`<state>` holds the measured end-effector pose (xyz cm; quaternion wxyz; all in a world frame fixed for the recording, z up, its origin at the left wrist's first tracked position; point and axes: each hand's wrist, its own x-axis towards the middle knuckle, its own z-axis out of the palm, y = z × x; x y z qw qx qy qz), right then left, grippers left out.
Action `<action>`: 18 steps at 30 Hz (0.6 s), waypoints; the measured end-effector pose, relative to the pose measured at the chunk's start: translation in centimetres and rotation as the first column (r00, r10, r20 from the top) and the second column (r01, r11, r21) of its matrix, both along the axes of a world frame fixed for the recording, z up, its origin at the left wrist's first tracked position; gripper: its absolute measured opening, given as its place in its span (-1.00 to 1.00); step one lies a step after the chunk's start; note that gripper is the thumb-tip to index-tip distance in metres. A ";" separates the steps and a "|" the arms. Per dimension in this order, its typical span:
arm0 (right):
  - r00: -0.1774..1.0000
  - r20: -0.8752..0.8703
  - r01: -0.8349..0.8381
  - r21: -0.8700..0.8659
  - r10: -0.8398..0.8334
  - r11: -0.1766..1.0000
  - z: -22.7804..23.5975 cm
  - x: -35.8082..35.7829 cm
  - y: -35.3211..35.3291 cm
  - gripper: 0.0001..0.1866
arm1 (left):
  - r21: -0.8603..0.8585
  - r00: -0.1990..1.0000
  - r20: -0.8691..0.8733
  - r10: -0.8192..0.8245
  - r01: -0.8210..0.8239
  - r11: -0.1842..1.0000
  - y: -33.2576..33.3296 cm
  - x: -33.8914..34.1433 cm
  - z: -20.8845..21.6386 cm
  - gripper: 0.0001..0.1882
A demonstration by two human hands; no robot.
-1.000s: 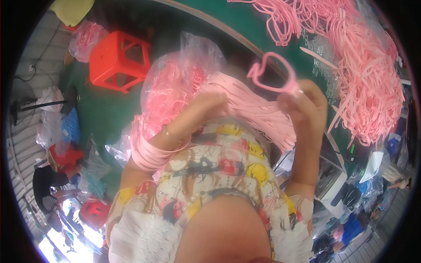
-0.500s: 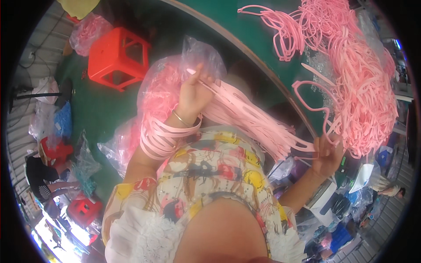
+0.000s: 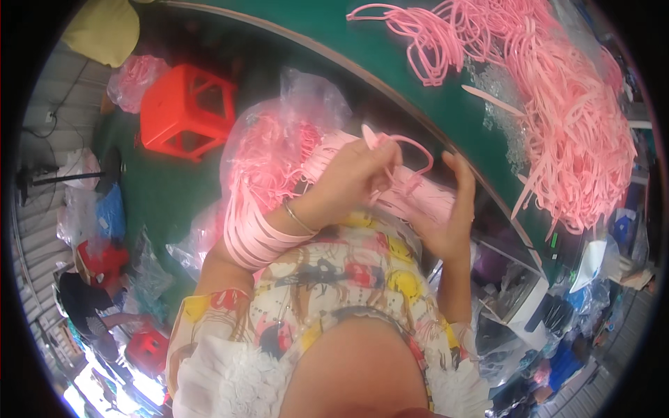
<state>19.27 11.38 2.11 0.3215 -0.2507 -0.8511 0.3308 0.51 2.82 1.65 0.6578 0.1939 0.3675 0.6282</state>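
Pretty cramped spot here. The curved edge of the green table (image 3: 446, 104) runs just beyond both hands, and the person's lap fills everything below them, so the hands work in a narrow strip between body and table rim. Off to the left hand's side the floor opens up, with a red plastic stool (image 3: 187, 118) well apart and a clear bag of pink strips (image 3: 268, 164) right beside the left wrist.

The pink strap loop (image 3: 404, 164) sits between the two hands, sticking up a bit above the fingers, over a bundle of pink strips (image 3: 411, 198) lying across the lap.

The left hand (image 3: 352, 181) is curled closed, pinching the loop near its pointed end, and a stack of pink bands (image 3: 254, 233) is wrapped around that forearm. The right hand (image 3: 453, 209) is mostly open, fingers straight and pointing up, palm against the bundle and just beside the loop. A big pile of pink straps (image 3: 557, 118) sits on the table past the right hand.
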 end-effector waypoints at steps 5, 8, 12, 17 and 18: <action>0.999 -0.032 -0.022 -0.114 0.018 0.993 -0.4 -1.4 0.3 -0.19 | 0.106 0.977 -0.214 -0.002 0.025 0.994 0.0 2.1 2.2 -0.68; 0.989 -0.142 -0.006 -0.274 -0.034 0.962 -0.4 -0.8 0.5 -0.21 | 0.213 0.854 -0.513 0.091 0.024 0.977 0.3 1.8 1.2 -0.72; 0.979 -0.201 -0.094 -0.284 0.037 0.954 0.3 -0.8 0.4 -0.19 | 0.209 0.791 -0.604 0.100 0.036 0.977 0.3 2.4 1.0 -0.75; 0.974 -0.218 -0.120 -0.300 0.055 0.946 0.3 -0.6 0.7 -0.19 | 0.259 0.675 -0.720 0.164 0.043 0.965 0.3 2.4 1.6 -0.76; 0.981 -0.183 -0.128 -0.324 0.070 0.938 0.5 -0.6 0.6 -0.21 | 0.257 0.658 -0.734 0.165 0.044 0.965 0.3 2.4 1.7 -0.76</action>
